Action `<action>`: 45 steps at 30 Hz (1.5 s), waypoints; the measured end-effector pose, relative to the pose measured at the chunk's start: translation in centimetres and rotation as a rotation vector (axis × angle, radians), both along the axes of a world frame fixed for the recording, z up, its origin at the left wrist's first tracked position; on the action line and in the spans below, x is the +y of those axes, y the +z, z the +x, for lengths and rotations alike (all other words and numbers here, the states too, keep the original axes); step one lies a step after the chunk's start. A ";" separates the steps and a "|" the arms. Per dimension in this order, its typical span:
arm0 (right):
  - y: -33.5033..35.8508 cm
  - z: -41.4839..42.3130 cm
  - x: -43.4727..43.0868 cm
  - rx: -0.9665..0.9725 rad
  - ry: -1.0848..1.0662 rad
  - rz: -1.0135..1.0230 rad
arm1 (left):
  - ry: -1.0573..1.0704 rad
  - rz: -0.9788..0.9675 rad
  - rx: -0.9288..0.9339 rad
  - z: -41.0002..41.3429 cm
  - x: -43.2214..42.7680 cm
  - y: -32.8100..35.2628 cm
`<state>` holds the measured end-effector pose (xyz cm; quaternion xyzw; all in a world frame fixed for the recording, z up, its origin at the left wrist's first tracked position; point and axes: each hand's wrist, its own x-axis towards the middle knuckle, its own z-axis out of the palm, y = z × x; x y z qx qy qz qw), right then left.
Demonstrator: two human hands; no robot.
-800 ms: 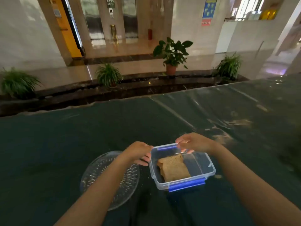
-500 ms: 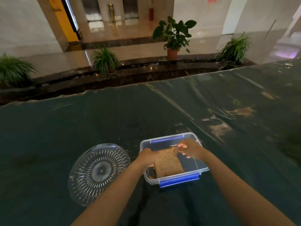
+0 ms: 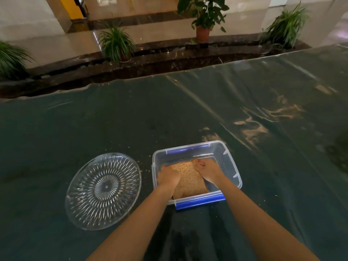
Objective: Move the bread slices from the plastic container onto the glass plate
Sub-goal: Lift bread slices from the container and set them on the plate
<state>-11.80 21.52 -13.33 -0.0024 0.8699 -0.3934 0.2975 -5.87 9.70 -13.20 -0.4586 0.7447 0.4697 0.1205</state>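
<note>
A clear plastic container (image 3: 228, 159) with blue clips sits on the dark table in front of me. Brown bread slices (image 3: 190, 180) lie inside it. My left hand (image 3: 168, 175) is down in the container on the left edge of the bread. My right hand (image 3: 208, 169) grips the bread's right, far corner. Both hands have their fingers curled onto the slices. The bread's underside and how many slices there are stay hidden. A round cut-glass plate (image 3: 103, 191) lies to the left of the container, holding only crumbs.
The table is covered with dark green plastic sheeting (image 3: 244, 102), with crumbs scattered near the plate. Beyond its far edge runs a dark stone ledge with potted plants (image 3: 204, 16). A shiny tiled lobby floor lies behind.
Both hands have gone from the container's rim down into it and closed on the bread. The camera has tilted downward, so the plate and container appear higher in view.
</note>
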 end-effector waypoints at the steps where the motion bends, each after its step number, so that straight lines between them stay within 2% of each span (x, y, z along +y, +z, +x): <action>1: -0.1 0.1 -0.1 0.009 -0.013 -0.013 | 0.010 -0.017 0.002 0.0 0.0 0.0; 8: 0.3 0.4 0.3 0.086 -0.002 -0.037 | 0.082 -0.019 0.055 0.5 0.7 -0.3; 12: 0.4 0.9 0.0 0.093 -0.096 -0.090 | 0.097 -0.049 0.101 0.9 1.2 0.0; 16: 0.3 0.9 0.6 0.121 -0.056 -0.069 | 0.113 -0.089 0.152 1.6 1.8 0.4; 24: 1.6 1.0 1.2 0.143 -0.011 -0.175 | 0.039 -0.127 0.291 3.1 1.5 1.4; 29: 3.2 1.1 1.9 0.183 0.014 -0.237 | 0.029 -0.056 0.437 4.0 1.0 3.0; 33: 5.6 1.3 2.8 0.232 -0.004 -0.344 | 0.033 0.126 0.624 4.7 0.0 5.5; 41: 10.4 2.4 1.7 0.268 0.049 -0.577 | -0.157 0.072 0.893 6.1 -3.5 12.3; 45: 12.7 2.9 -1.3 0.288 0.115 -0.696 | -0.137 0.029 0.967 7.3 -6.8 14.8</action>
